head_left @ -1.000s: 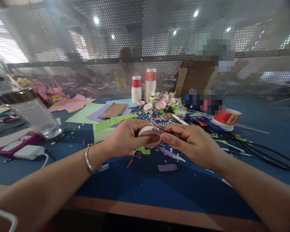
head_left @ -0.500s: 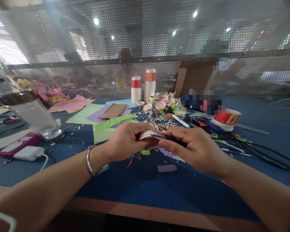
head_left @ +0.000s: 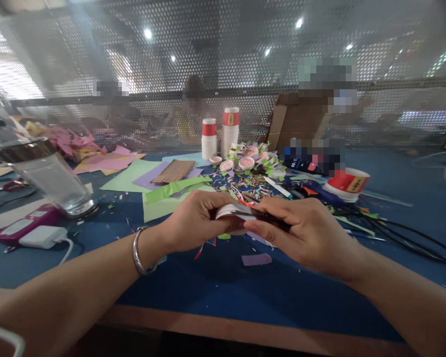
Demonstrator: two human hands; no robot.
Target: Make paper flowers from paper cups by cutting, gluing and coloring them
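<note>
My left hand [head_left: 195, 218], with a metal bangle on its wrist, is closed around a small white paper cup piece [head_left: 228, 211] held over the blue table [head_left: 223, 282]. My right hand [head_left: 301, 230] is closed too; its fingers pinch the same piece from the right and grip a dark, thin tool whose shape I cannot make out. Both hands meet at the middle of the view. Just behind them lies a heap of coloured paper scraps [head_left: 241, 186] and several finished paper-cup flowers [head_left: 252, 158].
A glass [head_left: 50, 176] lies tilted at the left, beside a white charger [head_left: 42, 237] and a pink device [head_left: 20, 225]. Coloured paper sheets [head_left: 134, 173], two stacks of red-and-white cups [head_left: 223, 130], a tipped cup [head_left: 347, 183], black cables [head_left: 405, 238] and a perforated screen [head_left: 223, 74] surround the work spot.
The cup piece has been squeezed flatter and tilted between my hands, and both hands have sunk slightly toward the table. My right hand has slid further over the piece.
</note>
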